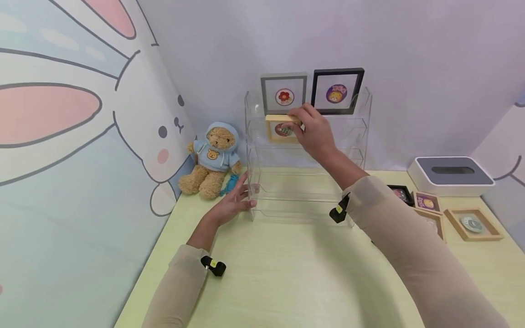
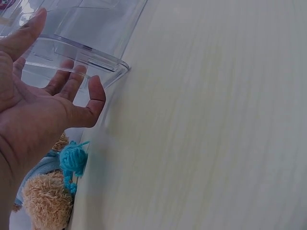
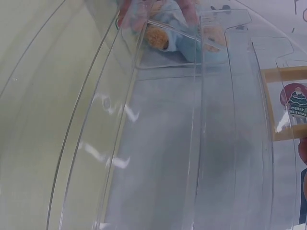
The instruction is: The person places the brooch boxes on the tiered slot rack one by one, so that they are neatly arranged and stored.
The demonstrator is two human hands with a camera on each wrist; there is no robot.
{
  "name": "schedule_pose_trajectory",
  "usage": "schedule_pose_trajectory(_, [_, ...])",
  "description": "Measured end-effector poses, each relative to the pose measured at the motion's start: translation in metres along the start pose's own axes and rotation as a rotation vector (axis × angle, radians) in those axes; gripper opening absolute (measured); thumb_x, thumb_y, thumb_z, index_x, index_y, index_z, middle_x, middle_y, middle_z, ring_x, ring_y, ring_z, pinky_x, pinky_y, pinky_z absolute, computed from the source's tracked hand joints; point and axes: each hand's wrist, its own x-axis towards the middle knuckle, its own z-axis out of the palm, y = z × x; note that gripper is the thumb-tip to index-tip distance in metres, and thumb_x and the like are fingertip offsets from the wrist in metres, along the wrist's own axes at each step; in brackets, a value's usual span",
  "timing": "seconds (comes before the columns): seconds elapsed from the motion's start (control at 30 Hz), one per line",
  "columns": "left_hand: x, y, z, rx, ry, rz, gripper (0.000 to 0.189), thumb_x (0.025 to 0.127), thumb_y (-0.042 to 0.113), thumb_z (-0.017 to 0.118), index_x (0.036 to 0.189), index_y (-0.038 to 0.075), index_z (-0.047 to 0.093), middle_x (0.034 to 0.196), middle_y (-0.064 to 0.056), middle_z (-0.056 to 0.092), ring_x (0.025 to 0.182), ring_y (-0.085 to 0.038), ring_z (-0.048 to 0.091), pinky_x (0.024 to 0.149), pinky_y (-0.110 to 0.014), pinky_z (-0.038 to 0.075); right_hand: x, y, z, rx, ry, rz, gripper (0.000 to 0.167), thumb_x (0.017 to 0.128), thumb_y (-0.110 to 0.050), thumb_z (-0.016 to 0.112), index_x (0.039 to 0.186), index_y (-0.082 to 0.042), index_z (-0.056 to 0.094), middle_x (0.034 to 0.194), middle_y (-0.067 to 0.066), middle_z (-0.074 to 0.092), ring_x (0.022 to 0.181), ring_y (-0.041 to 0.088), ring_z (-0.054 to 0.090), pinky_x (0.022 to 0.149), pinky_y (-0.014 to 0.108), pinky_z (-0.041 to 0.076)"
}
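Observation:
My right hand (image 1: 315,134) pinches the top edge of a small light-wood picture frame (image 1: 280,130) at the second tier of a clear acrylic rack (image 1: 295,199). In the right wrist view, a "Merry Christmas" badge (image 3: 296,100) shows inside that frame. My left hand (image 1: 231,206) is at the rack's lower left side, its fingers spread against the clear panel, as the left wrist view also shows. On the top tier stand a grey frame (image 1: 265,91) with a red flower badge and a black frame (image 1: 338,71) with a bear badge.
A teddy bear (image 1: 215,157) in a blue hoodie sits left of the rack, a blue yarn bundle (image 1: 230,183) by it. At the right lie several frames, among them a wooden one (image 1: 461,226), in front of a grey-and-white tissue box (image 1: 451,176). Walls stand behind and left.

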Motion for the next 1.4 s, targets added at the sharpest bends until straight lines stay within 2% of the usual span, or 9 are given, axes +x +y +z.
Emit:
schedule_pose_trajectory(0.23, [0.001, 0.003, 0.0, -0.007, -0.009, 0.013, 0.106, 0.111, 0.01, 0.066, 0.176, 0.049, -0.008, 0.179, -0.016, 0.029, 0.17, -0.04, 0.022, 0.11, -0.035, 0.051, 0.002, -0.001, -0.002, -0.017, -0.015, 0.034, 0.036, 0.103, -0.025, 0.079, 0.128, 0.0, 0.077, 0.116, 0.021, 0.067, 0.097, 0.036, 0.066, 0.081, 0.047, 0.057])
schedule_pose_trajectory(0.53, [0.003, 0.002, 0.001, -0.008, -0.01, 0.011, 0.106, 0.111, 0.006, 0.064, 0.176, 0.048, -0.008, 0.179, -0.017, 0.029, 0.17, -0.041, 0.022, 0.108, -0.029, 0.051, -0.002, 0.001, -0.015, -0.087, -0.027, -0.023, 0.045, 0.1, -0.028, 0.083, 0.136, -0.002, 0.074, 0.124, 0.023, 0.065, 0.115, 0.041, 0.059, 0.094, 0.051, 0.054])
schedule_pose_trajectory(0.8, [0.003, 0.001, 0.001, -0.004, -0.007, 0.002, 0.105, 0.111, 0.004, 0.063, 0.176, 0.047, -0.007, 0.179, -0.016, 0.03, 0.169, -0.04, 0.024, 0.108, -0.031, 0.051, -0.021, 0.02, -0.053, -0.107, -0.03, -0.08, 0.051, 0.095, -0.023, 0.089, 0.137, 0.002, 0.073, 0.126, 0.027, 0.066, 0.118, 0.045, 0.059, 0.098, 0.054, 0.051])
schedule_pose_trajectory(0.97, [0.004, 0.001, 0.001, -0.004, -0.007, -0.003, 0.105, 0.111, 0.004, 0.063, 0.176, 0.048, -0.007, 0.178, -0.016, 0.03, 0.169, -0.04, 0.025, 0.107, -0.03, 0.052, -0.042, 0.033, -0.084, -0.082, 0.018, -0.164, 0.053, 0.088, -0.017, 0.096, 0.133, 0.002, 0.075, 0.118, 0.028, 0.067, 0.109, 0.045, 0.061, 0.087, 0.048, 0.048])
schedule_pose_trajectory(1.07, [0.003, 0.003, 0.001, 0.005, -0.004, -0.001, 0.106, 0.111, 0.005, 0.064, 0.176, 0.047, -0.007, 0.178, -0.017, 0.031, 0.169, -0.04, 0.025, 0.109, -0.031, 0.051, -0.057, 0.039, -0.103, -0.059, 0.065, -0.191, 0.05, 0.094, -0.03, 0.091, 0.13, 0.002, 0.077, 0.114, 0.029, 0.067, 0.104, 0.045, 0.06, 0.084, 0.04, 0.044])
schedule_pose_trajectory(1.17, [0.002, 0.005, 0.001, 0.017, 0.002, -0.006, 0.107, 0.11, 0.007, 0.066, 0.176, 0.047, -0.007, 0.178, -0.016, 0.031, 0.169, -0.04, 0.024, 0.115, -0.037, 0.048, -0.075, 0.047, -0.121, -0.072, 0.084, -0.179, 0.062, 0.101, -0.054, 0.077, 0.128, 0.003, 0.077, 0.113, 0.03, 0.066, 0.104, 0.046, 0.06, 0.089, 0.027, 0.04])
schedule_pose_trajectory(1.27, [0.001, 0.006, 0.001, 0.016, 0.007, -0.019, 0.108, 0.11, 0.009, 0.068, 0.176, 0.048, -0.009, 0.179, -0.015, 0.029, 0.171, -0.039, 0.021, 0.124, -0.049, 0.042, -0.093, 0.058, -0.136, -0.114, 0.079, -0.131, 0.077, 0.103, -0.069, 0.066, 0.126, 0.004, 0.077, 0.113, 0.03, 0.066, 0.105, 0.046, 0.06, 0.094, 0.016, 0.033])
schedule_pose_trajectory(1.33, [0.001, 0.006, 0.001, 0.01, 0.006, -0.021, 0.109, 0.11, 0.01, 0.069, 0.176, 0.048, -0.009, 0.18, -0.015, 0.028, 0.171, -0.039, 0.02, 0.124, -0.049, 0.042, -0.106, 0.066, -0.146, -0.144, 0.058, -0.091, 0.081, 0.103, -0.073, 0.062, 0.126, 0.003, 0.077, 0.115, 0.03, 0.066, 0.105, 0.044, 0.059, 0.095, 0.011, 0.031])
schedule_pose_trajectory(1.4, [0.001, 0.005, 0.001, 0.0, 0.005, -0.019, 0.108, 0.11, 0.009, 0.068, 0.176, 0.049, -0.008, 0.179, -0.016, 0.028, 0.171, -0.039, 0.02, 0.121, -0.045, 0.045, -0.118, 0.074, -0.155, -0.165, 0.034, -0.057, 0.084, 0.102, -0.075, 0.06, 0.127, 0.003, 0.077, 0.115, 0.029, 0.066, 0.105, 0.044, 0.059, 0.093, 0.008, 0.03])
